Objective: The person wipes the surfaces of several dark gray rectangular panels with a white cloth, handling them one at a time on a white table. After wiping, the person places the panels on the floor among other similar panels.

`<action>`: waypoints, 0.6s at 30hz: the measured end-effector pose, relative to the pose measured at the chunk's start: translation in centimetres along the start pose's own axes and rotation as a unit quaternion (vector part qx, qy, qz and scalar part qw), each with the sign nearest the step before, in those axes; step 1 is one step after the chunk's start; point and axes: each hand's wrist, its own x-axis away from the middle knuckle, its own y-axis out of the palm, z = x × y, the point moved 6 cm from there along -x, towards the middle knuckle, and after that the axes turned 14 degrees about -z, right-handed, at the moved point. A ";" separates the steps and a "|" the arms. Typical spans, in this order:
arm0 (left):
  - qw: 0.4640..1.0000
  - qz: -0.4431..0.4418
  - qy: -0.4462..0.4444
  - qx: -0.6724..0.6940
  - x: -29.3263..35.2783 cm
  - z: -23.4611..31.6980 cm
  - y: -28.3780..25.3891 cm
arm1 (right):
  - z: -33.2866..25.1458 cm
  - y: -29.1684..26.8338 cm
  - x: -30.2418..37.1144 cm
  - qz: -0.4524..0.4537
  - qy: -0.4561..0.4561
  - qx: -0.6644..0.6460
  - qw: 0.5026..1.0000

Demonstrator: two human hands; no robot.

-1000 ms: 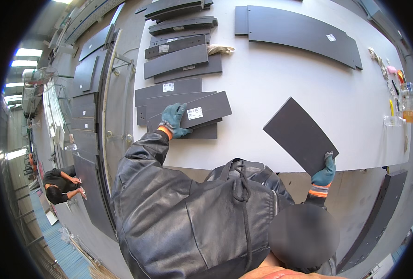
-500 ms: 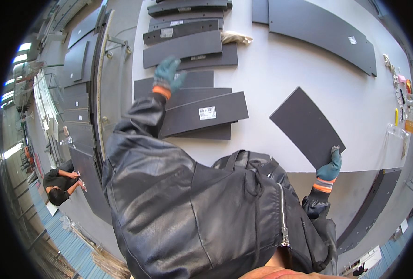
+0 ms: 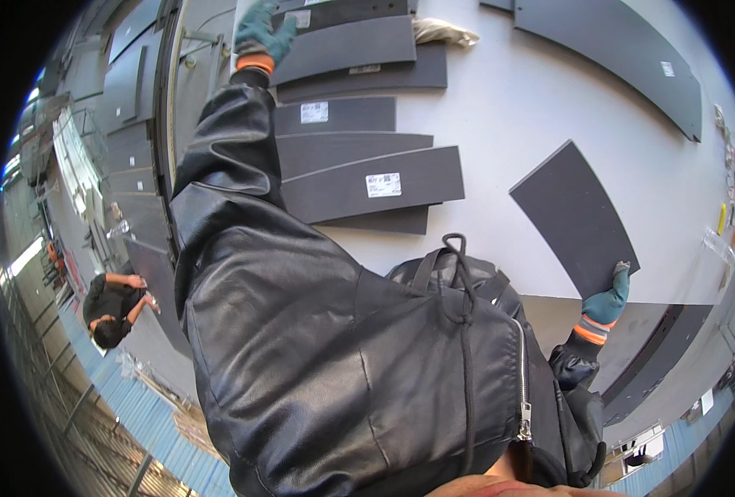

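Observation:
My right hand (image 3: 606, 305), in a green glove with an orange cuff, grips the near corner of a dark grey, slightly curved panel (image 3: 578, 219). This panel lies at a slant on the white table (image 3: 491, 99). Far to the left, my left hand (image 3: 264, 35) wears a matching glove. Its fingers are spread beside the left ends of several stacked dark panels (image 3: 342, 51); whether they touch is unclear. Between my arms, a panel with a white label (image 3: 425, 178) rests askew on other panels. A further labelled panel (image 3: 355, 114) lies just beyond that pile.
A crumpled pale cloth (image 3: 443, 33) sits by the far stack. One large curved panel (image 3: 612, 62) occupies the far right. Small items, including a yellow tool (image 3: 722, 218), line the right edge. A person (image 3: 119, 308) works at another bench on the left.
My left hand has moved farther away and leftward, off the middle panels toward the far stack. The right hand keeps its grip on the slanted panel. The whole view has shifted slightly.

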 end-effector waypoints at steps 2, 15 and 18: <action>0.998 0.056 -0.026 0.024 1.7 -2.1 -2.4 | -0.2 0.5 0.2 -0.010 0.009 -0.008 1.000; 0.993 0.036 -0.110 0.027 3.1 -5.0 1.7 | 0.8 2.5 -1.4 -0.059 0.007 0.022 0.998; 0.997 -0.022 -0.074 -0.001 -2.5 0.5 3.6 | 0.0 2.7 -1.0 -0.049 0.010 0.022 0.998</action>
